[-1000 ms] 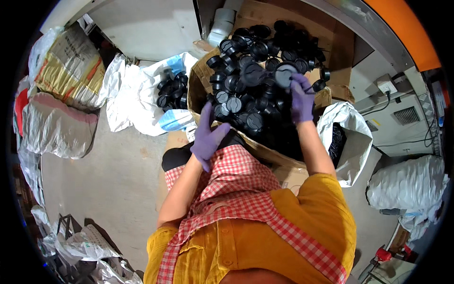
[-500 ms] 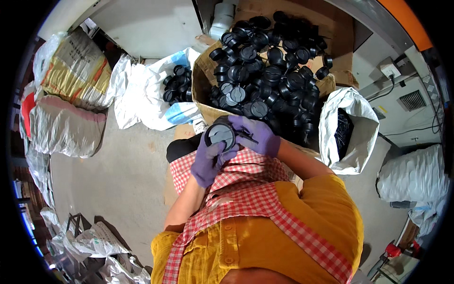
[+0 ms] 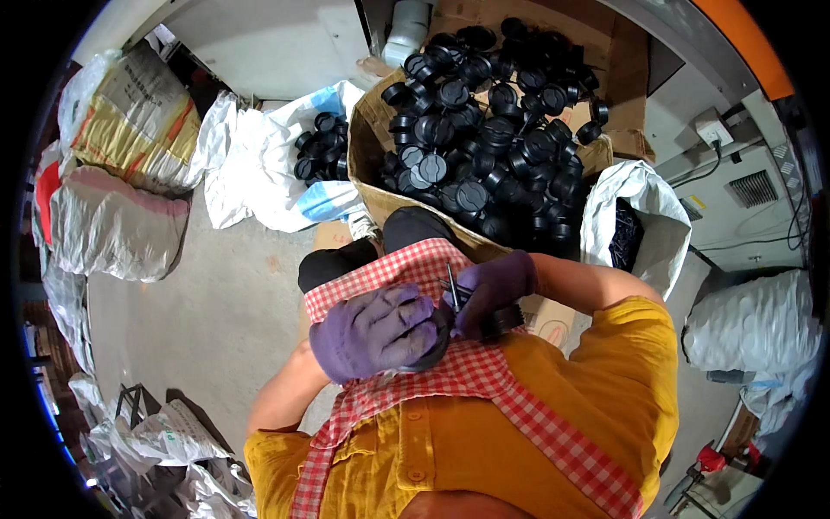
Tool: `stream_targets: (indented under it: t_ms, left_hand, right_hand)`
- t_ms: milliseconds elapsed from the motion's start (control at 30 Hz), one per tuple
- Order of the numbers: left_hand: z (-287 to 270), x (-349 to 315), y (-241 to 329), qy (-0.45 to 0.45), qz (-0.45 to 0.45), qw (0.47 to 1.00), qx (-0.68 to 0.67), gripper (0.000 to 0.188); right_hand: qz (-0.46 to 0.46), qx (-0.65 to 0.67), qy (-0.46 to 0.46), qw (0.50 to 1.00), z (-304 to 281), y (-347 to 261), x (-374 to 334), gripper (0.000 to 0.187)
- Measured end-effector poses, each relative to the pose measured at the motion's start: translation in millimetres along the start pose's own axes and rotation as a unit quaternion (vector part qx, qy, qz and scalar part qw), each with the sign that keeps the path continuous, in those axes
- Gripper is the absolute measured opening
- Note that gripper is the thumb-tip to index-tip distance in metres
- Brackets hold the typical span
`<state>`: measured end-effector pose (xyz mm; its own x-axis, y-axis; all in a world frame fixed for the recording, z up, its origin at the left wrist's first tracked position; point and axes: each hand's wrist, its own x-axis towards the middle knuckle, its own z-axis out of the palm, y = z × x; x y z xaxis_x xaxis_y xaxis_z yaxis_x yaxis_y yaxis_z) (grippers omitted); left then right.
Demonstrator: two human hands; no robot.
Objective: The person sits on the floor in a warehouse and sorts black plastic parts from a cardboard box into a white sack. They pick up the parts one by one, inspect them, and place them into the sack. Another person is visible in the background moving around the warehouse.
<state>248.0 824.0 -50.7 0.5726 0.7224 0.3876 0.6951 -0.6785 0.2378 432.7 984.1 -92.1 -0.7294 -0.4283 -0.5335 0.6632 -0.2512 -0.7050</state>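
Note:
My left hand (image 3: 380, 333), in a purple glove, is curled over a black round cap (image 3: 443, 333) in front of my chest; most of the cap is hidden by the fingers. My right hand (image 3: 497, 294), gloved the same way, is closed around a small pointed metal tool (image 3: 452, 287) whose thin tip sticks up beside the left fingertips. Below the right hand, a ribbed black round part (image 3: 503, 321) shows, and whether it joins the cap I cannot tell. Beyond my knees, a cardboard box (image 3: 373, 177) holds a heap of black caps (image 3: 497, 134), some with grey tops.
Left of the box lies a white sack (image 3: 259, 169) with more black caps (image 3: 324, 143). An open white bag (image 3: 666, 208) with dark contents stands at its right. Stuffed sacks (image 3: 117, 229) line the left side, and a grey-white bundle (image 3: 752, 320) lies at right.
Both hands have come nearer my chest and turned. The cap's grey face, visible before, is now covered by my left hand. The tool's tip now points upward.

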Motion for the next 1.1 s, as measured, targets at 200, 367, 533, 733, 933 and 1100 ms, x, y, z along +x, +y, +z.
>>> stream_targets:
  t_ms: [200, 367, 533, 733, 933, 1100]
  left_hand:
    - [-55.8, -76.1, -2.0, 0.331, -0.432, 0.801, -0.249, 0.041]
    - [28.6, -31.5, -20.0, 0.193, -0.519, 0.682, -0.478, 0.044]
    - [70.9, 11.1, -22.6, 0.288, -0.395, 0.382, -0.784, 0.052]
    - [94.7, 20.4, -20.7, 0.095, -0.42, 0.892, -0.142, 0.04]
    - [47.9, 35.4, -9.0, 0.009, -0.422, 0.906, -0.045, 0.039]
    - [0.9, 15.6, -84.9, 0.243, -0.339, 0.902, 0.11, 0.043]
  right_hand:
    - [-0.039, 0.137, 0.189, 0.972, -64.8, 72.9, -44.7, 0.025]
    - [-0.433, 0.19, 0.138, 0.87, -31.3, 38.1, 47.6, 0.015]
    - [-0.451, 0.122, 0.4, 0.788, -24.4, 4.5, 65.0, 0.006]
    - [-0.377, -0.062, 0.592, 0.71, -81.3, 51.9, 107.8, 0.014]
    - [-0.172, -0.125, 0.799, 0.563, -143.7, 84.0, 114.2, 0.014]
    - [-0.195, -0.087, 0.897, 0.388, -205.1, 94.4, 21.7, 0.024]
